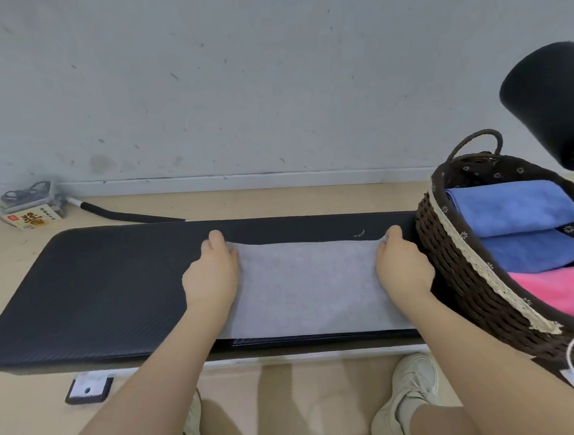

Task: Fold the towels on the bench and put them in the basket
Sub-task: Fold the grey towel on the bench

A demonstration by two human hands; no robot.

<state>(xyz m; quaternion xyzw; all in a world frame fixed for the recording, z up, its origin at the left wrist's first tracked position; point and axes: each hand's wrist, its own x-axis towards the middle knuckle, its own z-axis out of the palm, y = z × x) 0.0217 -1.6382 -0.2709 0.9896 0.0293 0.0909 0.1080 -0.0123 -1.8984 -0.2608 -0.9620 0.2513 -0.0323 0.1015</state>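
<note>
Nearest, two beige sneakers [408, 396] planted on the tan floor, bare forearms reaching forward above them. Just beyond, a white bench frame with a black-edged foot bracket [89, 389] under the black padded bench [89, 294]. Spread flat across the pad, a grey towel [306, 284], near edge at the front of the cushion. Left hand [211, 274] at the towel's left side, fingers curled round the far left corner, thumb on top. Right hand [402, 263] at the right side, pinching the far right corner the same way. At the bench's right end, touching the pad, a dark wicker basket [453, 255] with lace trim and floral lining, holding a pink folded towel [566, 289] nearest, then two blue folded towels [513, 208] behind it. Above the basket, a black cylinder [551, 104]. Farther back on the floor by the wall, a black padded bar [124, 214] and a small printed box [31, 218] beside tangled black cables
</note>
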